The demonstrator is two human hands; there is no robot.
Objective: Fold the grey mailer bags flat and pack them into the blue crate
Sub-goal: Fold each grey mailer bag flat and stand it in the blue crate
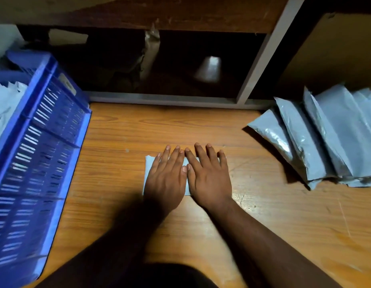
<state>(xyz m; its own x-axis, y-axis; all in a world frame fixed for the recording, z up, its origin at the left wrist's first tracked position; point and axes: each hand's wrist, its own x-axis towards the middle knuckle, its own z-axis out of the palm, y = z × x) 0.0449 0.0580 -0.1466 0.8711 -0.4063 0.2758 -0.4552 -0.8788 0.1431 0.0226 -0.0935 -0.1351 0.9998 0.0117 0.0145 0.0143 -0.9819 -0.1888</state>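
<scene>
A folded grey mailer bag (148, 165) lies on the wooden table (180, 129), mostly hidden under my hands. My left hand (167, 177) and my right hand (207, 179) lie flat on it side by side, fingers spread, pressing down. The blue crate (41, 146) stands at the left edge, its slatted wall facing me. Grey folded bags (3, 104) show inside it. A pile of unfolded grey mailer bags (317, 138) fans out at the far right of the table.
A dark shelf opening with a white frame (261, 55) runs along the back of the table. A brown cardboard box (334, 50) stands behind the pile at the right. Bare wood lies between crate, hands and pile.
</scene>
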